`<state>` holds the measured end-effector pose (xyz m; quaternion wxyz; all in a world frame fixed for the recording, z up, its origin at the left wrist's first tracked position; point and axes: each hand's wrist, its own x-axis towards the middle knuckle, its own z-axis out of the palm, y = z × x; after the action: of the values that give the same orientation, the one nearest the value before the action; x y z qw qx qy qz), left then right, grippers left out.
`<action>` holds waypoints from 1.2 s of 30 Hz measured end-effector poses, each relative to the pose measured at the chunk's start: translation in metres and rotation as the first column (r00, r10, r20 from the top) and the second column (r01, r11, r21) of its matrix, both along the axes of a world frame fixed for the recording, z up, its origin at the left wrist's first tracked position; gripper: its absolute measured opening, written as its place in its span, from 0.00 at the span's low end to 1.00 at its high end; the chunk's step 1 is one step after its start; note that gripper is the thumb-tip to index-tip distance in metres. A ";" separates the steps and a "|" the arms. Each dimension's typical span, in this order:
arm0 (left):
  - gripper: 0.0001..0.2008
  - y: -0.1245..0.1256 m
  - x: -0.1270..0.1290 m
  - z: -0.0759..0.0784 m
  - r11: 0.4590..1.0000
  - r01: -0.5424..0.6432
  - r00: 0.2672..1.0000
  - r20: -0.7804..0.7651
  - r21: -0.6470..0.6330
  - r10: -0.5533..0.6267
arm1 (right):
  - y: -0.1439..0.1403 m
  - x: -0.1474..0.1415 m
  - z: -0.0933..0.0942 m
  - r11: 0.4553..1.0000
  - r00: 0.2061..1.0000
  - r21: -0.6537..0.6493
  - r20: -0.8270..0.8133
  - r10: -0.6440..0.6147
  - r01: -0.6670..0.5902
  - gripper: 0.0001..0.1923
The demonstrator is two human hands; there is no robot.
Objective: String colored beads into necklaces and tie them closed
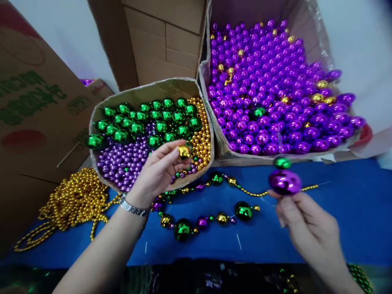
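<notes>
The left hand [159,169] pinches a gold bead [184,152] between thumb and fingertips, fingers closed on it, directly above the front rim of the mixed-bead box [143,92]. The right hand [309,228], well to the right of that box, grips a large purple bead [284,182] with thumb and forefinger. A green bead [282,163] sits just above the purple one, apparently on the same thin needle or wire; the view is blurred here, so this cannot be confirmed.

Risks:
- The gold bead is glossy and held by the fingertips only. A loose pinch could drop it into the mixed-bead box, where it would be lost among the gold strands along that box's right wall.
- The thin needle extends right from the purple bead. If the right hand tilts, threaded beads could slide off its open end.
- The bead strand [211,216] lies in loose loops on the blue table [352,212], in front of the mixed-bead box. A forearm drag could snag it and pull beads out of order.

Appearance: the strand alternates large green, small purple and gold beads, all mirror-bright, joined by fine gold beading. It runs from the box's front edge toward the right hand.

To the right of the mixed-bead box stands a purple-bead carton [220,151]; to its left lies a heap of gold bead chain [73,200].
</notes>
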<state>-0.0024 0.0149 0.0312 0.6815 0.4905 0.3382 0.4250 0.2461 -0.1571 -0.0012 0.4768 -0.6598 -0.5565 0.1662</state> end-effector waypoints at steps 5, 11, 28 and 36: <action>0.11 -0.015 0.022 -0.020 0.964 0.049 0.990 0.143 -0.261 -0.012 | 0.009 -0.020 -0.032 0.943 0.954 -0.158 0.019 0.300 -0.293 0.10; 0.11 -0.022 0.033 -0.027 0.938 0.078 0.976 0.217 -0.338 -0.003 | 0.012 -0.029 -0.048 0.927 0.941 -0.171 0.011 0.339 -0.333 0.11; 0.04 -0.027 0.039 -0.031 0.915 -0.020 0.943 0.295 -0.402 0.151 | 0.010 -0.034 -0.055 0.923 0.925 -0.151 0.094 0.369 -0.353 0.11; 0.04 -0.029 0.042 -0.036 0.906 -0.039 0.934 0.306 -0.421 0.182 | 0.010 -0.034 -0.060 0.932 0.926 -0.150 0.143 0.351 -0.330 0.12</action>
<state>0.0399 -0.0144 -0.0051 0.7911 0.2365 0.3249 0.4612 0.2118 -0.1466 -0.0617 0.3506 -0.5927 -0.6894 0.2247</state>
